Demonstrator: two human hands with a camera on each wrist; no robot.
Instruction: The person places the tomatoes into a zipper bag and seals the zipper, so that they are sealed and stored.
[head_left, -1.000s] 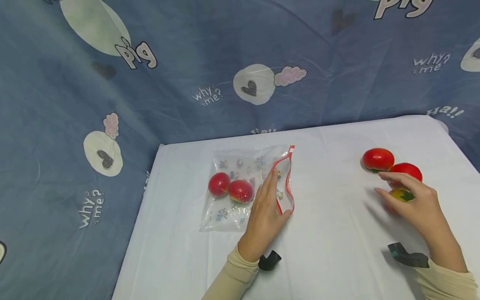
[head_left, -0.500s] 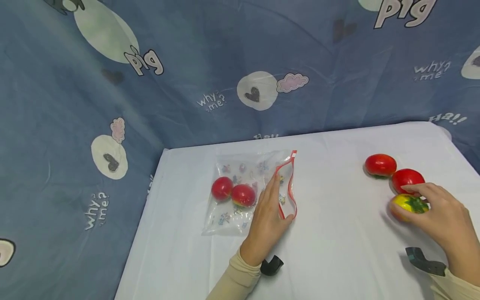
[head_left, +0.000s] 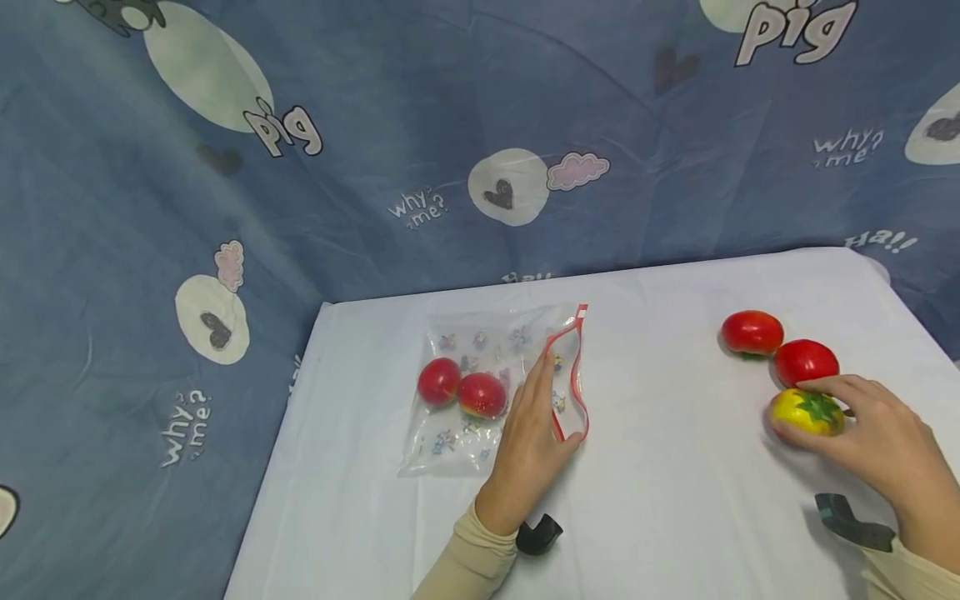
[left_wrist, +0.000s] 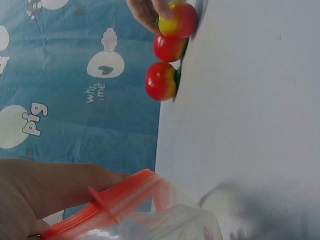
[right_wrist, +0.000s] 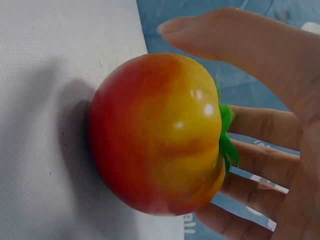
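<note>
In the head view, my left hand (head_left: 528, 446) holds the red-edged mouth of a clear zip bag (head_left: 442, 446), with the thumb at its lower end and the fingers along the rim. Two red tomatoes, a left one (head_left: 438, 382) and a right one (head_left: 482, 395), lie inside. At the right, my right hand (head_left: 881, 429) reaches around a yellow-red tomato (head_left: 813, 412) with green leaves on top, which sits on the table. The right wrist view shows the thumb (right_wrist: 215, 32) apart from the tomato and the other fingers behind it, their tips hidden.
Beyond the yellow-red tomato lie a red tomato (head_left: 806, 362) and a farther red tomato (head_left: 752, 332). A white cloth covers the table (head_left: 660, 500). A blue printed curtain (head_left: 360, 125) hangs along the far and left sides. Black wrist mounts are on both forearms.
My right hand has come rightward and down around the yellow-red tomato, then its thumb has shifted slightly lower. My left hand stays at the bag's mouth. The head view has tilted slightly.
</note>
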